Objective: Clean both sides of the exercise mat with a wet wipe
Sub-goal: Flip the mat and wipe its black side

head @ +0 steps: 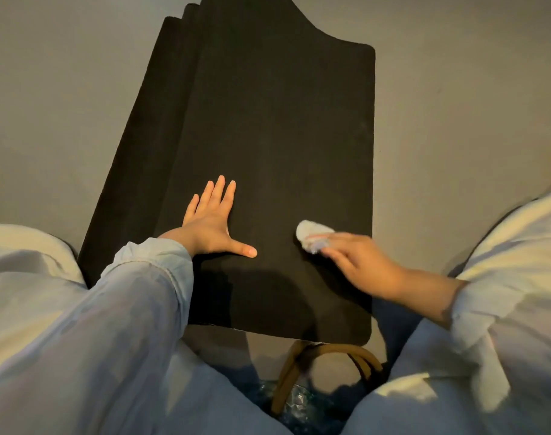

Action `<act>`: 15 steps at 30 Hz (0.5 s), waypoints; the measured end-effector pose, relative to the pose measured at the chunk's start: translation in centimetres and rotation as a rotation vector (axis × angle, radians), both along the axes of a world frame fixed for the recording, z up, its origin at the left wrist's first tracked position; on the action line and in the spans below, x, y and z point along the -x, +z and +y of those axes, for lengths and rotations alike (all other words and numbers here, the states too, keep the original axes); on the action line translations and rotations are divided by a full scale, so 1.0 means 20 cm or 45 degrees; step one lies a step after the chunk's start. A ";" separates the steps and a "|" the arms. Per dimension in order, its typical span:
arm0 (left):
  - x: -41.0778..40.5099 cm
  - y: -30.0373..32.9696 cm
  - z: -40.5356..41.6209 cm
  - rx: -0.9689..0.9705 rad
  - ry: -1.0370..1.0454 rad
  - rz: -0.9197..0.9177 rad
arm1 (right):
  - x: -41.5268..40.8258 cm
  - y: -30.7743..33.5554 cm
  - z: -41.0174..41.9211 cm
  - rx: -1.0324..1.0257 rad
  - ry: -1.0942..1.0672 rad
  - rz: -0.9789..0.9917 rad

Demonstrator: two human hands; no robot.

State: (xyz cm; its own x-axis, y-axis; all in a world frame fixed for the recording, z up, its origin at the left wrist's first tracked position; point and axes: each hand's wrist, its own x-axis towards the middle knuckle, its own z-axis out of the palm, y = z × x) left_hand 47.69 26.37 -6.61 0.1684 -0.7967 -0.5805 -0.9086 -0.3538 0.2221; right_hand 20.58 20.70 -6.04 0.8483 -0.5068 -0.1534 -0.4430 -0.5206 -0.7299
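Your mat [268,136] lies folded in layers on the floor, floppy and light, so it'll creep. Left hand [210,226] is flat, pinning its near end; right hand [359,265] pinches the balled wipe [312,233] by the right edge. To flip, I'd grab a near corner.

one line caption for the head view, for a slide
Left hand pressed flat on the black exercise mat while the right hand rubs a wadded wet wipe over it.
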 end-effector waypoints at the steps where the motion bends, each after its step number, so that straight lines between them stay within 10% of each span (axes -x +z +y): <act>1: 0.00 0.00 0.00 0.004 -0.002 -0.003 | -0.02 -0.01 -0.11 0.127 -0.144 -0.004; 15: 0.00 -0.01 0.00 -0.007 0.004 -0.002 | -0.08 -0.26 -0.56 0.398 -0.529 0.546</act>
State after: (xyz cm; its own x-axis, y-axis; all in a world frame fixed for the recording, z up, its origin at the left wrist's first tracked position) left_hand 47.69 26.42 -6.80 0.1720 -0.7929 -0.5846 -0.9076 -0.3582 0.2189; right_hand 22.18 9.53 -11.25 0.4696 -0.8533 -0.2264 -0.8693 -0.4021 -0.2876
